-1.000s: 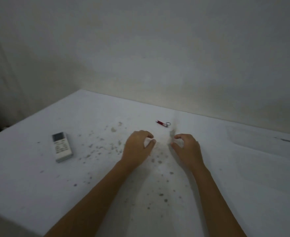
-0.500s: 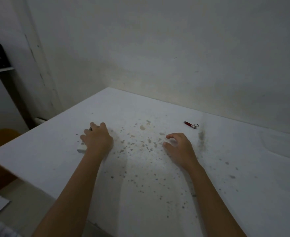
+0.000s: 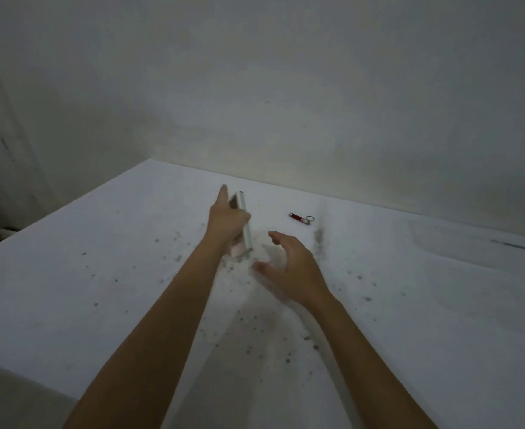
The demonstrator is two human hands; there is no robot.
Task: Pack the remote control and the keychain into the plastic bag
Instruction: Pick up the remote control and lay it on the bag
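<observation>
My left hand [image 3: 227,221] grips the white remote control [image 3: 245,222] and holds it on edge, tilted, above the middle of the white table [image 3: 69,274]. Just right of it, my right hand [image 3: 292,270] is curled with thumb and fingers apart. A faint clear film, the plastic bag [image 3: 266,252], shows between them, and the hand seems to hold its mouth. The bag is hard to make out and appears to run toward me between my forearms. The red keychain [image 3: 300,218] with its metal ring lies on the table beyond my right hand.
Dark specks are scattered over the table's middle. At the far right lies a faint flat outline with a thin dark line [image 3: 509,244]. A wall runs close behind the table. The table's left edge drops off near a dim corner.
My left hand took the remote control from the table's left side and carried it to the middle, turned on edge. My right hand rose off the table and its fingers spread.
</observation>
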